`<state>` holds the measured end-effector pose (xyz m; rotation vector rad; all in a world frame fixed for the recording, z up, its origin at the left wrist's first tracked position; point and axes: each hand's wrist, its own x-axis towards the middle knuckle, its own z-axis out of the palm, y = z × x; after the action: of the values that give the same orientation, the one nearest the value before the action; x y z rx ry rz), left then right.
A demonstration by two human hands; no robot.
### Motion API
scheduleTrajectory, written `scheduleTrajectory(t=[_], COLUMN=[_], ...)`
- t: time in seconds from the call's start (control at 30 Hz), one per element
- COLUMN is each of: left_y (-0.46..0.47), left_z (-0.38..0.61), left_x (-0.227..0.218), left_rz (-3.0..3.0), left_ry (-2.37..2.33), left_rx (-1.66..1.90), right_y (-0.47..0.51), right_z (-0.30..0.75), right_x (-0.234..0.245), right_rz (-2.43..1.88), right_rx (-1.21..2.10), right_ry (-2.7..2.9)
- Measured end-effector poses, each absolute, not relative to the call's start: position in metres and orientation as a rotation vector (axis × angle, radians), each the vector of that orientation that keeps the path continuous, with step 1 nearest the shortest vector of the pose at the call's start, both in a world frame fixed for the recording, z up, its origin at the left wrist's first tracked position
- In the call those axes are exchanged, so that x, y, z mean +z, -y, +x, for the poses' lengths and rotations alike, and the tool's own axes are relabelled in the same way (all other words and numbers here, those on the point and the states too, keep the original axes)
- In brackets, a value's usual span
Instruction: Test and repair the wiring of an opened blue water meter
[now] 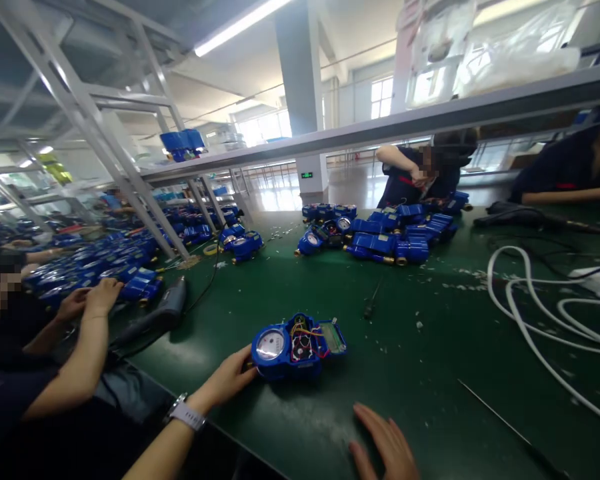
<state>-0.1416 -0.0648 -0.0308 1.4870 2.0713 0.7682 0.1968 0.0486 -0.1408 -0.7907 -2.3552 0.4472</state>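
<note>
A blue water meter (286,350) lies on the green table with its round dial facing up. Its electronics compartment is uncovered, showing yellow, red and black wires, and the lid (334,337) with a small display hangs out to the right. My left hand (235,375), below a wristwatch, grips the meter's left end; some of its fingertips are hidden behind the body. At the bottom of the view, my right hand (387,443) hovers over or rests on the table, fingers spread and holding nothing. A long thin screwdriver (510,427) lies to its right.
Several blue meters (380,233) are piled at the far side. A grey heat gun (155,313) lies left, beside a co-worker's hands (97,300). White cable (525,313) loops on the right. Another person (415,170) works opposite, under a raised shelf (330,139).
</note>
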Motion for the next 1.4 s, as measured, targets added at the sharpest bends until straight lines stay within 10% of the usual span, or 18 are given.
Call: scheduleTrajectory(t=[1.4], left_y=[0.069], left_z=[-0.121], left_x=[-0.08], left_rz=[1.601], left_ry=[-2.179], left_rx=[1.207], right_y=[-0.158], right_z=[0.117], right_x=[-0.054], right_rz=[-0.586], right_rx=[1.624], right_ry=[2.101])
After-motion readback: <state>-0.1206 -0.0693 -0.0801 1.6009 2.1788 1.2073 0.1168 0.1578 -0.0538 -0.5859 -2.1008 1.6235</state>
